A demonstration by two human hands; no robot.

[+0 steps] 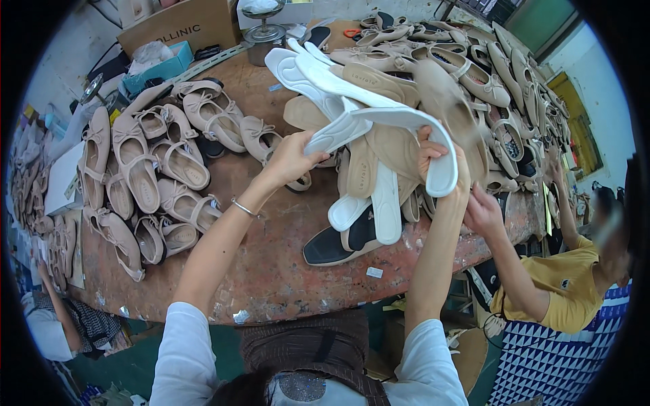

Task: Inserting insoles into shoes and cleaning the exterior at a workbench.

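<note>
A: At your left, beige shoes [145,172] crowd the surface [271,284].
B: Next, your left hand [296,159] is closed, thumb and fingers pinching one end of the white insole [399,116], held above the surface.
A: One piece or two?
B: I can't tell. Below it lie beige insoles [362,169] and a black shoe [325,247].
A: And your right hand [443,162]?
B: Fingers curled around it near the other end, which bends downward. Just beside your forearm is a co-worker's hand [484,211]; farther right, a shoe pile [484,88].
</note>
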